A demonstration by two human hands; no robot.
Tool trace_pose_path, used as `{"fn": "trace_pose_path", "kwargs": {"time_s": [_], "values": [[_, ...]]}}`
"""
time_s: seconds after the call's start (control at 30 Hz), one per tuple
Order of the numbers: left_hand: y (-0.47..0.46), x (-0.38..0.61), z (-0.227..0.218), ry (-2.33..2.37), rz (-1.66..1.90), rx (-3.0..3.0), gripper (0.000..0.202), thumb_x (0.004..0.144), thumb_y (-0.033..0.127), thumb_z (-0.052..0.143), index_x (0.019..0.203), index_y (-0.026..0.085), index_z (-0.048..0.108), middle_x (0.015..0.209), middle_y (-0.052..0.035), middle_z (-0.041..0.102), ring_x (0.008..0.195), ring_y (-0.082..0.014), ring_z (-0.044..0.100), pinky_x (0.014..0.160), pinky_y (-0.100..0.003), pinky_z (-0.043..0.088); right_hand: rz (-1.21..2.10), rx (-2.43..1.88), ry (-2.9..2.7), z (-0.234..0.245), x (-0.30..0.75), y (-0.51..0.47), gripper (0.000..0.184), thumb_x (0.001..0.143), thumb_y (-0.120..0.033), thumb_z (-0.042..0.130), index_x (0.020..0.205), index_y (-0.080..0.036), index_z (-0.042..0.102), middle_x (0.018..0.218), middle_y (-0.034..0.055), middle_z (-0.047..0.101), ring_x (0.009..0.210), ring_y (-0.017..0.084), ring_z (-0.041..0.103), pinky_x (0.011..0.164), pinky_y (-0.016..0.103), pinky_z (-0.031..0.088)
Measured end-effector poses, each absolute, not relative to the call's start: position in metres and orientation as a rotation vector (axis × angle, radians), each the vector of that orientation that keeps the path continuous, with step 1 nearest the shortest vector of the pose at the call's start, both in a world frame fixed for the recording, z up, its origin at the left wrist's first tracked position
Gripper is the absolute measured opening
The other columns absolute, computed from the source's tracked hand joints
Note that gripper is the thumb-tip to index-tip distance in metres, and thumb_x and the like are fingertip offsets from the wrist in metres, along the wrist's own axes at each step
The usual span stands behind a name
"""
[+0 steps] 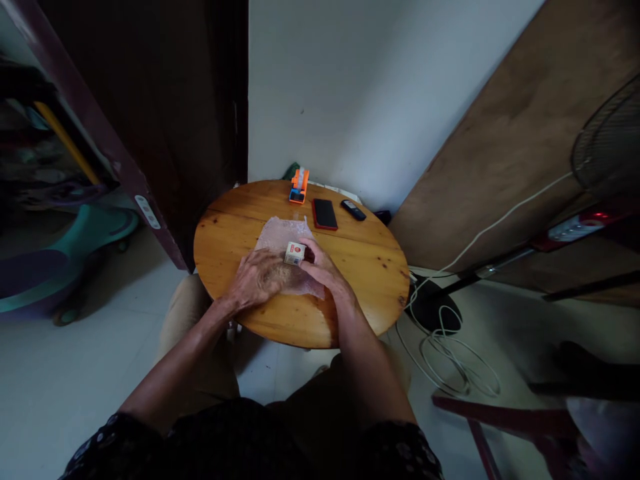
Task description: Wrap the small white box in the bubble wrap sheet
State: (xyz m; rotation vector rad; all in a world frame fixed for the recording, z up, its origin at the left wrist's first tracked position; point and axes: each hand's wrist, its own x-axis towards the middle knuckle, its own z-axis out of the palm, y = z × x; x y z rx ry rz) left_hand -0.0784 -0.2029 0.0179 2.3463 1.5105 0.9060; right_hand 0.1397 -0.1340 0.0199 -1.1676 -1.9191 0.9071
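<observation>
Table (pixel 373 267), round, wood. Left hand (pixel 257 275) palm-down on bubble wrap (pixel 281 232), fingers loosely extended, not clenched; blurry, can't tell if the tips touch the box. Small white box (pixel 295 253) sits over the wrap, between the hands. Orange tape dispenser (pixel 299 185) behind it. Right hand (pixel 321 267) grasps the box's right side, thumb and fingers. Phone (pixel 325 214), then remote (pixel 353 210), farther back on the table.

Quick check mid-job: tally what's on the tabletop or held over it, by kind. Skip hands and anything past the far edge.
Small box: 1
Translucent wrapping sheet: 1
Orange tape dispenser: 1
Dark flat gadgets: 2 (red-edged slab, slim handset)
Total: 5
</observation>
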Motion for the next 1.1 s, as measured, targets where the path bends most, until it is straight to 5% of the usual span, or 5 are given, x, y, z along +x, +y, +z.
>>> {"fn": "trace_pose_path", "kwargs": {"time_s": [0.23, 0.5, 0.73, 1.1], "values": [[-0.233, -0.076, 0.036, 1.459, 0.577, 2.466, 0.061, 0.076, 0.031, 0.071, 0.135, 0.024, 0.060, 0.152, -0.0107, 0.051, 0.146, -0.0334, 0.037, 0.124, -0.058, 0.020, 0.904, -1.207, -1.911, 0.021, 0.140, -0.133, 0.065, 0.072, -0.014, 0.063, 0.136, -0.025, 0.055, 0.132, 0.0048, 0.064, 0.118, 0.022, 0.062, 0.108, 0.041, 0.046], [-0.225, -0.060, 0.021, 1.522, 0.810, 2.420, 0.019, 0.082, 0.012, 0.058, 0.089, 0.022, 0.074, 0.129, -0.0084, 0.069, 0.127, -0.0271, 0.058, 0.122, -0.054, 0.027, 0.960, -1.150, -1.878, 0.014, 0.143, -0.127, 0.063, 0.073, -0.016, 0.065, 0.135, -0.025, 0.057, 0.130, 0.0050, 0.066, 0.119, 0.023, 0.063, 0.110, 0.041, 0.045], [-0.199, -0.063, 0.019, 1.426, 1.098, 2.336, 0.010, 0.081, 0.016, 0.061, 0.078, 0.020, 0.069, 0.112, -0.0099, 0.074, 0.105, -0.0248, 0.068, 0.099, -0.041, 0.049, 1.014, -1.178, -1.831, 0.020, 0.142, -0.133, 0.061, 0.073, -0.023, 0.071, 0.133, -0.025, 0.059, 0.124, 0.0054, 0.068, 0.116, 0.024, 0.063, 0.106, 0.042, 0.047], [-0.134, -0.048, 0.044, 1.696, 0.949, 1.927, 0.012, 0.074, 0.030, 0.065, 0.074, 0.019, 0.069, 0.072, -0.0041, 0.068, 0.071, -0.0182, 0.061, 0.064, -0.026, 0.043, 1.261, -0.978, -1.433, 0.031, 0.157, -0.128, 0.061, 0.077, -0.068, 0.068, 0.121, -0.025, 0.069, 0.123, 0.0068, 0.071, 0.121, 0.029, 0.061, 0.105, 0.044, 0.047]]}}
